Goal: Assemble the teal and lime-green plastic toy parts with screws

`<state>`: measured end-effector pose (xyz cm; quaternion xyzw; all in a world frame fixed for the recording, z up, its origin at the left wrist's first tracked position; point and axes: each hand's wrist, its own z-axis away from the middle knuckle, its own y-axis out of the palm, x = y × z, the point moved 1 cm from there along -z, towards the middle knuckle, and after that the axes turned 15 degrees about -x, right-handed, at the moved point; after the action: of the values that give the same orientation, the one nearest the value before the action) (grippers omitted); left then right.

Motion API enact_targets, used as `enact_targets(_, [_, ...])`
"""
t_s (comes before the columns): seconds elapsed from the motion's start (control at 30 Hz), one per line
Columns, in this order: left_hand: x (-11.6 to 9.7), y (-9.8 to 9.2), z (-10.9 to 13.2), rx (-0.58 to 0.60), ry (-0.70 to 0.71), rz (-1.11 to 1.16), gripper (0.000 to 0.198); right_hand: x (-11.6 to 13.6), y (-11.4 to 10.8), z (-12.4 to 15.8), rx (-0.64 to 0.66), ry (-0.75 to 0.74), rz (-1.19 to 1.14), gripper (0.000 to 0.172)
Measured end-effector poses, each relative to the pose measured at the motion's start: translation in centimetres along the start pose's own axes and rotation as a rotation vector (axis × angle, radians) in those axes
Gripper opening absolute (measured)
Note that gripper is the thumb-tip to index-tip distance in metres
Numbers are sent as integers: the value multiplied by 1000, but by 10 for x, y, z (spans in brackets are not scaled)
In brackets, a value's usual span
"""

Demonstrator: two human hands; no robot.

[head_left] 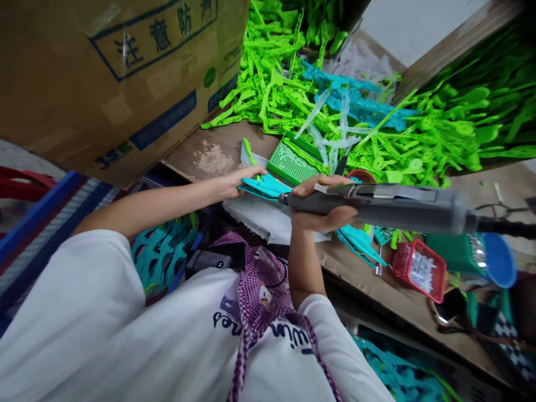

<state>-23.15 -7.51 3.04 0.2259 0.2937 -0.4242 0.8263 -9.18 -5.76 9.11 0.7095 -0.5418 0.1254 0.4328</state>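
My left hand (239, 181) pinches a turquoise plastic part (268, 187) with long, narrow arms. In my right hand (320, 215) lies a grey electric screwdriver (410, 207), held level with its cable trailing off to the right. Its tip meets the right end of the turquoise part; whether a screw sits there is too small to tell. Just beyond both hands is a green perforated basket (295, 159) of small pieces. Another turquoise part (362, 244) rests on the table below the screwdriver.
A large cardboard box (167, 106) stands at the left back. Bright green plastic parts (288, 95) are heaped behind the hands, with turquoise parts (355, 97) among them. To the right sits a red basket (439, 279) with white pieces, near a blue round container (499, 259).
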Motion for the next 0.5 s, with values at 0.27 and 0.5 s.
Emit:
enact_targets(0.27, [-5,5,5,24,-115,65,20,-13,3,9,-59,-28,-108,43])
enact_targets(0.5, [-6,10,6,102,-171,118,19,-5,4,16,-21,-84,10,49])
